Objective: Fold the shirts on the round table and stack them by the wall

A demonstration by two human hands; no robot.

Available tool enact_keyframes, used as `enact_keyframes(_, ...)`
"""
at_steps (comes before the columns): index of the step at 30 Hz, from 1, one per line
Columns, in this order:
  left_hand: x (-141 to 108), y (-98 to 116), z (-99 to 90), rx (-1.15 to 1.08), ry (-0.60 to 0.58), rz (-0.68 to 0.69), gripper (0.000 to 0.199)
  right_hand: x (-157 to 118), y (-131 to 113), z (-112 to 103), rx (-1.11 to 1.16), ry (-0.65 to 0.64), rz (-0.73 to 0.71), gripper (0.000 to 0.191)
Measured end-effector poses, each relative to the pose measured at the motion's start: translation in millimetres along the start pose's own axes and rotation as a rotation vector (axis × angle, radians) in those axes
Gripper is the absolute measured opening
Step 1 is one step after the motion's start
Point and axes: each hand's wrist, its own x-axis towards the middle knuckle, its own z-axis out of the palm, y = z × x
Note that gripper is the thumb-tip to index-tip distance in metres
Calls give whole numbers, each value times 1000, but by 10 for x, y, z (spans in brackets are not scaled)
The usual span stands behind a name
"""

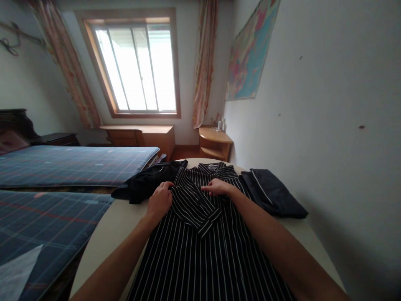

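Observation:
A black shirt (200, 259) with white stripes lies spread on a round pale table (122, 225), its collar at the far end. One sleeve (196, 205) is folded inward across the front, with the cuff pointing toward me. At the shirt's left edge, near the shoulder fold, my left hand (161, 200) is closed with its fingertips on the fabric. My right hand (217, 187) is over the chest, fingers drawn together and tips on the cloth beside the folded sleeve. The fabric between the fingers is mostly hidden.
A crumpled black garment (153, 177) lies left of the shirt, and a folded dark garment (275, 192) lies to the right. A bed with a blue plaid mattress (78, 165) adjoins the table's left side. A wall (344, 167) rises on the right; a corner shelf (216, 136) stands beyond.

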Motion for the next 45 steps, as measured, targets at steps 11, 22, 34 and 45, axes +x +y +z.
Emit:
enact_keyframes(11, -160, -292, 167, -82, -92, -75, 32, -275, -8, 128, -329, 146, -111, 17)
enact_keyframes(22, -183, -330, 229, 5, -107, 51, 28, -296, 283, 4, -448, 232, 19, 20)
enact_keyframes(34, -175, -253, 232, -36, -83, 89, 28, 294, -178, 124, -223, 393, -108, 30)
enact_keyframes(45, -176, -227, 250, -75, -56, 134, 26, 1138, -616, 464, 39, 339, -164, 40)
